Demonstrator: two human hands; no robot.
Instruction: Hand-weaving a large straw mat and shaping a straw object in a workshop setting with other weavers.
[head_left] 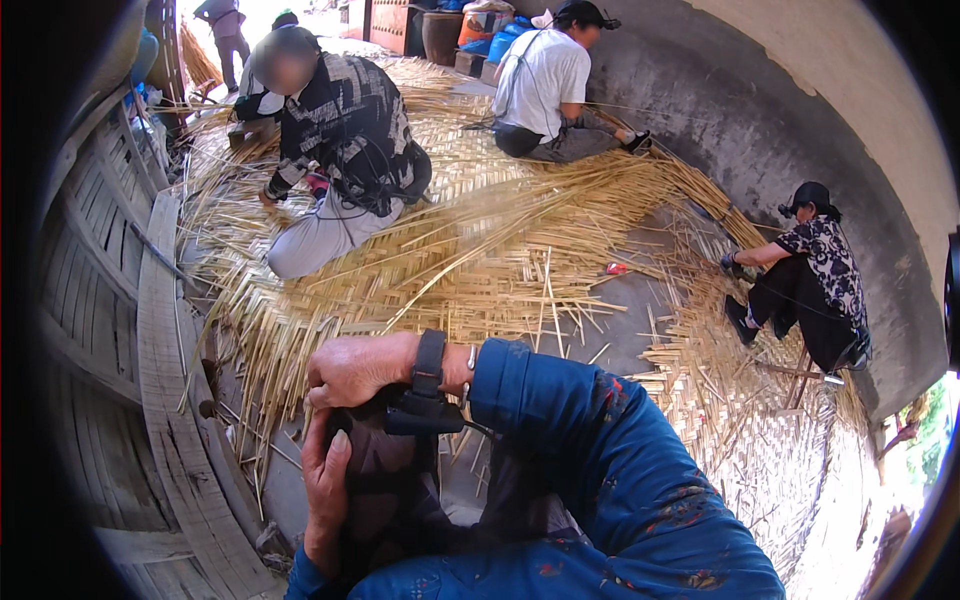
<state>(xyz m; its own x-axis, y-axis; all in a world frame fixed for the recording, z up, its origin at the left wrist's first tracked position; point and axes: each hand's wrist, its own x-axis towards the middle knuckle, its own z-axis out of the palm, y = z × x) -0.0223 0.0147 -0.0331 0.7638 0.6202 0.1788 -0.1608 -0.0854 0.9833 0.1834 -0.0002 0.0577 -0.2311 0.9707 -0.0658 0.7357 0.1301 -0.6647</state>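
My right hand (362, 366) reaches across from the right, its fingers curled down and closed over the fingertips of my left hand (324, 478). A black strap (429, 362) with a small dark box (424, 413) goes round my right wrist, beside a silver bracelet. My left hand points upward with its thumb and fingers bent toward each other. What lies between the fingers is hidden. Dark cloth (375, 490) shows right behind and below both hands. Just beyond them lies a large mat woven of straw-coloured strips (450, 260), with loose ends at its near edge.
A wooden plank (175, 370) and a slatted wooden panel (100, 300) run along the left. Three people crouch or sit on the mat: one in a patterned top (345, 130), one in white (535, 90), one at right (820, 270). A grey wall (780, 130) curves behind.
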